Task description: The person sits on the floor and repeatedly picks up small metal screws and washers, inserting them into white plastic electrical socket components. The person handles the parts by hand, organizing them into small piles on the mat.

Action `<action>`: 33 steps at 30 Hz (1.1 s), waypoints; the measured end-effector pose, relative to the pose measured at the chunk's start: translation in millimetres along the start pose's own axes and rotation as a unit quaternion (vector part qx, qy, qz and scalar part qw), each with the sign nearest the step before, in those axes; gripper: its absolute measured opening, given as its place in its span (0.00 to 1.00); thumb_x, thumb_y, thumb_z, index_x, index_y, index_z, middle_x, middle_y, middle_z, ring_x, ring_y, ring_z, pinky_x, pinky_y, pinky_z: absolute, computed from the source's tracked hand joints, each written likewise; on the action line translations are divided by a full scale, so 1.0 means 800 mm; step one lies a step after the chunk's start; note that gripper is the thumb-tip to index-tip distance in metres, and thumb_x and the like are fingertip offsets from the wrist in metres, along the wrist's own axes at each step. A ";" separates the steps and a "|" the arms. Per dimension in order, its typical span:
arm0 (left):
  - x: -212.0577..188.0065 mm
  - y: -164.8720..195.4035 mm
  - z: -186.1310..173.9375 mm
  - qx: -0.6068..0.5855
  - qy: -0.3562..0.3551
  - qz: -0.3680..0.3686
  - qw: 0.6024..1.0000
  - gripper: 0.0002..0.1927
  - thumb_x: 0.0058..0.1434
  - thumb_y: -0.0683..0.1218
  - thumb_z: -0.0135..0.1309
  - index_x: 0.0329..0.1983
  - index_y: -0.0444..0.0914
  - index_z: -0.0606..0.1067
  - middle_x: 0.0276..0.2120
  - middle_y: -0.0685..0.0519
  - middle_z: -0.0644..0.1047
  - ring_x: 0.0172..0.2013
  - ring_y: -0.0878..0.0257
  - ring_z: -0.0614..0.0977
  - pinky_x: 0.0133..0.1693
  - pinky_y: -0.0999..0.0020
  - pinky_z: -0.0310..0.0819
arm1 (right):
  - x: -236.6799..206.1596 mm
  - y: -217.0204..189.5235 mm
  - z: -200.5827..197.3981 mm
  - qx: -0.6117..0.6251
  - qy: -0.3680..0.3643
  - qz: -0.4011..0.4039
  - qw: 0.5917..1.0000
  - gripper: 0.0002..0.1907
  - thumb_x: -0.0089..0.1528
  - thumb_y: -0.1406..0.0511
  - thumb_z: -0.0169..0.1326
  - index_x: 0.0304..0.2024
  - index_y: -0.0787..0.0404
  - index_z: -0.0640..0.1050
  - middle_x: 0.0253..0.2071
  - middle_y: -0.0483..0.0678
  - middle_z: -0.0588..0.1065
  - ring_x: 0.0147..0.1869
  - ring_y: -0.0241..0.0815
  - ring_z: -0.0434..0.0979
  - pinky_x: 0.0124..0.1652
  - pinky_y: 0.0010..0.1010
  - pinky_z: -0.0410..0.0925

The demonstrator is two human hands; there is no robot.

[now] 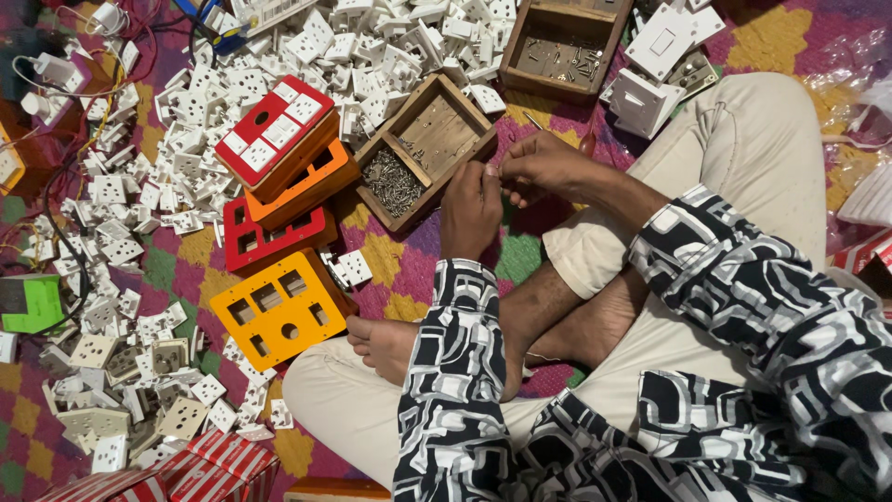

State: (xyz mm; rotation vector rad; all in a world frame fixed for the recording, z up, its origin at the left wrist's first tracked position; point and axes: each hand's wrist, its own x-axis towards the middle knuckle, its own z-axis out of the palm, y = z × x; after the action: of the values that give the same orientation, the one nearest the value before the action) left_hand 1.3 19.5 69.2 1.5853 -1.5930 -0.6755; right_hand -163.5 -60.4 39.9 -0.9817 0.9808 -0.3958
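I sit cross-legged on a patterned mat. My left hand (pixel 470 212) and my right hand (pixel 542 167) meet just right of a wooden tray (pixel 435 130) that holds small metal screws (pixel 392 180) in one compartment. The fingertips of both hands pinch together around something tiny, too small to make out. A red-handled tool (pixel 587 141) lies behind my right hand. Beside the tray stand a red box with white sockets (pixel 275 130), an orange box (pixel 307 182), a red frame (pixel 269 237) and a yellow frame (pixel 279 307).
Heaps of white socket parts (pixel 149 186) cover the mat at left and top. A second wooden tray (pixel 565 46) with screws sits at the top, white switch plates (pixel 662 42) beside it. Red and white cartons (pixel 186 469) lie bottom left, chargers and wires (pixel 65 70) top left.
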 end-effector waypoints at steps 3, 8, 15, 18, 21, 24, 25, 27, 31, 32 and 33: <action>0.003 -0.005 0.006 -0.046 -0.013 -0.104 0.993 0.20 0.71 0.52 0.46 0.33 0.31 0.75 0.24 0.41 0.74 0.26 0.50 0.76 0.31 0.55 0.69 | -0.002 0.000 0.002 -0.041 -0.014 -0.076 0.996 0.09 0.66 0.66 0.56 0.36 0.67 0.78 0.26 0.47 0.78 0.26 0.35 0.79 0.29 0.27 0.73; 0.005 -0.012 0.018 -0.096 -0.008 -0.205 0.974 0.28 0.71 0.59 0.45 0.30 0.32 0.79 0.19 0.43 0.75 0.25 0.62 0.75 0.30 0.60 0.70 | -0.022 -0.004 0.014 -0.137 -0.008 -0.203 0.970 0.10 0.65 0.65 0.58 0.39 0.69 0.81 0.31 0.48 0.79 0.31 0.34 0.76 0.32 0.28 0.71; 0.005 -0.023 0.022 -0.108 0.002 -0.235 0.966 0.30 0.69 0.62 0.47 0.28 0.34 0.80 0.20 0.52 0.76 0.25 0.66 0.76 0.32 0.65 0.70 | -0.035 -0.013 0.027 -0.354 0.078 -0.259 0.895 0.12 0.59 0.64 0.58 0.37 0.70 0.81 0.27 0.55 0.78 0.27 0.41 0.79 0.32 0.33 0.71; 0.004 -0.024 0.022 -0.169 0.012 -0.188 0.968 0.28 0.69 0.61 0.51 0.29 0.33 0.79 0.21 0.52 0.75 0.26 0.66 0.73 0.31 0.65 0.69 | -0.033 -0.019 0.022 -0.300 0.097 -0.271 0.910 0.11 0.60 0.65 0.58 0.36 0.69 0.81 0.28 0.51 0.79 0.29 0.38 0.79 0.31 0.31 0.71; 0.005 -0.022 0.023 -0.207 0.006 -0.203 0.957 0.27 0.68 0.62 0.51 0.28 0.35 0.78 0.22 0.55 0.75 0.25 0.68 0.72 0.29 0.68 0.66 | -0.040 -0.023 0.021 -0.228 0.076 -0.218 0.946 0.10 0.61 0.66 0.58 0.37 0.68 0.81 0.27 0.48 0.79 0.27 0.35 0.77 0.27 0.29 0.69; 0.007 -0.022 0.026 -0.222 0.005 -0.262 0.939 0.28 0.67 0.64 0.50 0.25 0.36 0.76 0.20 0.56 0.73 0.22 0.69 0.70 0.27 0.71 0.63 | -0.057 -0.023 0.028 -0.167 0.037 -0.137 0.976 0.09 0.62 0.65 0.58 0.36 0.68 0.81 0.25 0.45 0.78 0.25 0.31 0.76 0.24 0.26 0.69; 0.008 -0.023 0.028 -0.227 0.010 -0.258 0.939 0.30 0.68 0.65 0.49 0.24 0.36 0.75 0.19 0.56 0.73 0.22 0.70 0.71 0.27 0.72 0.64 | -0.061 -0.024 0.031 -0.175 0.013 -0.143 0.974 0.08 0.61 0.66 0.58 0.35 0.68 0.80 0.25 0.45 0.78 0.25 0.31 0.77 0.24 0.25 0.69; 0.010 -0.026 0.030 -0.267 0.014 -0.265 0.926 0.31 0.68 0.67 0.47 0.24 0.37 0.74 0.19 0.57 0.72 0.22 0.70 0.69 0.26 0.72 0.61 | -0.064 -0.027 0.032 -0.181 -0.005 -0.147 0.973 0.07 0.61 0.67 0.57 0.36 0.67 0.80 0.25 0.44 0.78 0.25 0.29 0.77 0.24 0.24 0.70; 0.004 -0.033 0.033 -0.306 -0.006 -0.286 0.908 0.29 0.68 0.68 0.45 0.28 0.40 0.75 0.21 0.60 0.68 0.21 0.71 0.66 0.24 0.73 0.56 | -0.057 -0.033 0.026 -0.190 0.043 -0.147 0.970 0.09 0.63 0.65 0.57 0.37 0.67 0.81 0.25 0.44 0.77 0.24 0.31 0.73 0.23 0.26 0.67; 0.004 -0.034 0.034 -0.290 -0.016 -0.283 0.914 0.29 0.68 0.68 0.44 0.29 0.41 0.76 0.21 0.60 0.67 0.21 0.71 0.67 0.24 0.73 0.58 | -0.056 -0.031 0.025 -0.198 0.063 -0.150 0.967 0.10 0.64 0.65 0.58 0.37 0.69 0.81 0.25 0.46 0.77 0.24 0.32 0.72 0.23 0.27 0.65; 0.004 -0.035 0.036 -0.291 -0.014 -0.262 0.920 0.30 0.69 0.68 0.45 0.28 0.39 0.75 0.21 0.60 0.69 0.22 0.71 0.68 0.25 0.74 0.59 | -0.056 -0.030 0.024 -0.189 0.042 -0.187 0.963 0.10 0.65 0.65 0.58 0.38 0.69 0.82 0.26 0.45 0.78 0.26 0.31 0.72 0.25 0.26 0.66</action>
State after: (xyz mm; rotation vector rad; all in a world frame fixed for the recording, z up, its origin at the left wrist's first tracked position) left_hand -5.6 9.5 31.0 1.5292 -0.8382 -1.3207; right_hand -168.0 -32.8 86.3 -1.5195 0.9651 -0.5799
